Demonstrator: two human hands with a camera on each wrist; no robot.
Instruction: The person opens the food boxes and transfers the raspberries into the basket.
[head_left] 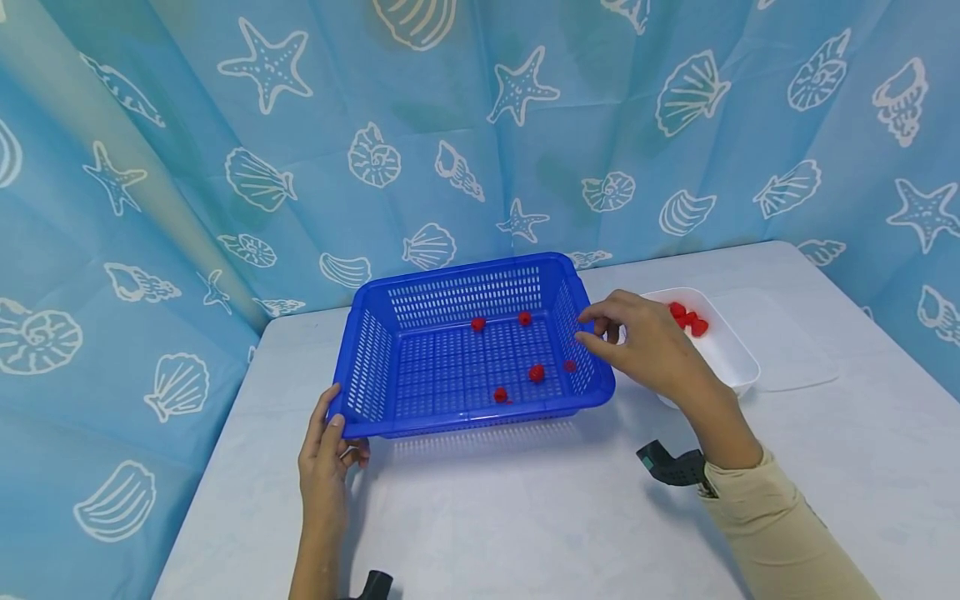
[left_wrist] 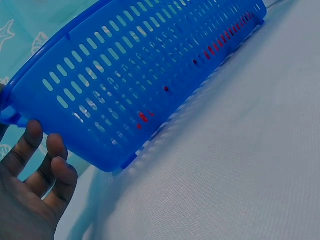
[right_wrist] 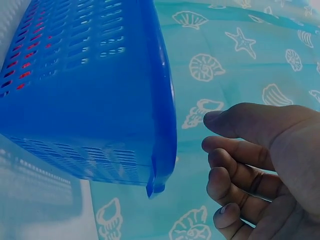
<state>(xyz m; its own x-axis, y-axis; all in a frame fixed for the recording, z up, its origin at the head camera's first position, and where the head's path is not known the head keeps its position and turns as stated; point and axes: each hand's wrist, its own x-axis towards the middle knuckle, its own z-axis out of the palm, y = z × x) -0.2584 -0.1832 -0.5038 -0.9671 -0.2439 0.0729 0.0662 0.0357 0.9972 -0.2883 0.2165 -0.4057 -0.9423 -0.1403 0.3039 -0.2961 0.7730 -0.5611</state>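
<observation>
My left hand grips the near-left corner of the blue basket, thumb over the rim and fingers curled beneath; in the left wrist view those fingers sit just under the slotted wall. My right hand hangs just beside the basket's right rim, a little right of centre in the head view, fingers loosely bent and holding nothing that I can see; the right wrist view shows them near the basket's corner but apart from it.

Inside the basket five small red pieces lie scattered on the floor, none touching another. Past my right hand, toward the right of the frame, a white tray stands on the table with a few more red pieces clustered at its far end.

To do this well, I judge the left grip should stay firm so the light basket does not slide, and the right hand should cross the rim cleanly without knocking it. The pieces look small and round, so they may roll.
</observation>
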